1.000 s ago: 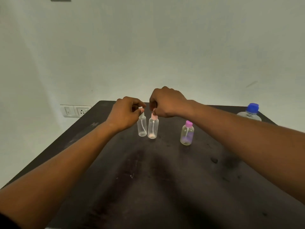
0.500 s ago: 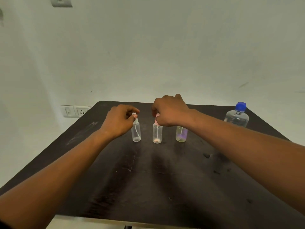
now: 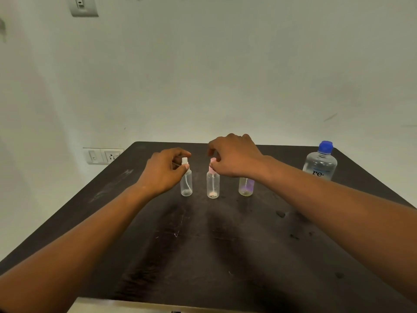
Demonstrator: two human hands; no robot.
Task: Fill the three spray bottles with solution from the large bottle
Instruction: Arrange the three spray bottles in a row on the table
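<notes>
Three small clear spray bottles stand upright in a row on the dark table (image 3: 203, 245). My left hand (image 3: 165, 171) pinches the white spray top of the left bottle (image 3: 186, 185). My right hand (image 3: 234, 154) pinches the pink spray top of the middle bottle (image 3: 213, 185). The right spray bottle (image 3: 246, 187) has a purple tint inside; my right wrist hides its top. The large clear bottle (image 3: 320, 163) with a blue cap stands at the table's far right corner, apart from both hands.
A white wall rises right behind the table. A switch and socket plate (image 3: 102, 155) sits on the wall at the left, level with the table's back edge. Another switch plate (image 3: 84, 6) is high up on the wall.
The camera has tilted up and drawn back. The left and middle bottles now stand further apart. Both hands keep their hold on the two spray tops.
</notes>
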